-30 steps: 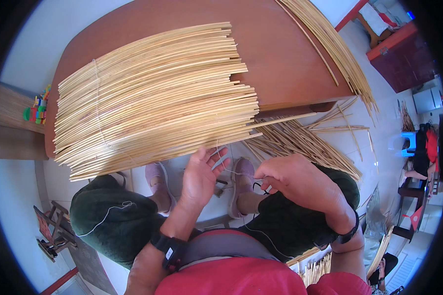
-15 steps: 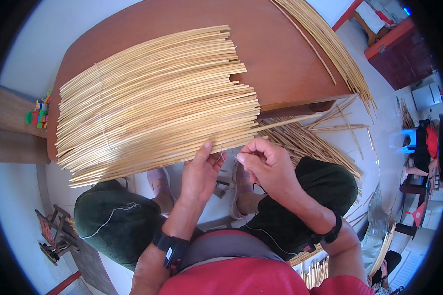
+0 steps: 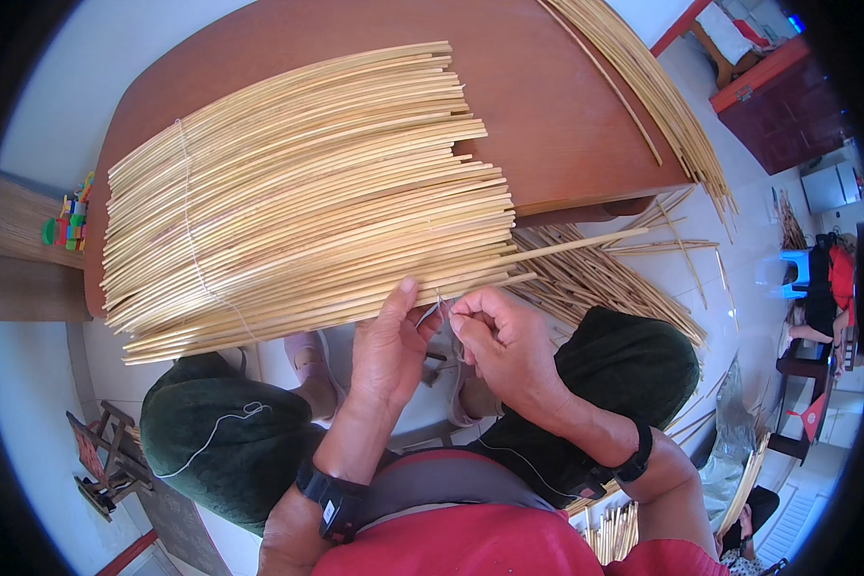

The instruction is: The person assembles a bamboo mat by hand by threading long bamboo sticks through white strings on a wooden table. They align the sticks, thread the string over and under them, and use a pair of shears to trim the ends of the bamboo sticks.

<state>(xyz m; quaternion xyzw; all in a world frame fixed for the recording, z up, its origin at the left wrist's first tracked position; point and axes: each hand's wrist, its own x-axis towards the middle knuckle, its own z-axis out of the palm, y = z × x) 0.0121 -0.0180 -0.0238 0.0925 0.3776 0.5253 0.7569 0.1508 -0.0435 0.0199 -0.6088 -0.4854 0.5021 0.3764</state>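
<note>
A mat of slender straw-coloured sticks [image 3: 317, 182] lies on the brown table and juts over its near edge towards my lap. A pale string [image 3: 190, 230] crosses the sticks on their left side. My left hand [image 3: 386, 350] is closed on the mat's near edge, thumb on top, the other fingers partly hidden beneath. Just right of it, my right hand [image 3: 504, 341] pinches a thin string [image 3: 439, 305] that runs at the edge sticks; its fingertips partly hide the string. One longer stick [image 3: 581, 245] sticks out to the right past the others.
A bundle of long sticks [image 3: 643, 77] rests on the right of the brown table [image 3: 547, 125]. More sticks [image 3: 600, 283] lie below the table's right side. Loose white string [image 3: 211, 432] trails over my left knee. A small wooden stool [image 3: 110, 451] stands at the left.
My right hand has come left and down, closer to my left hand, still pinching the string. The mat has shifted slightly, its right end farther right. My left hand has hardly moved.
</note>
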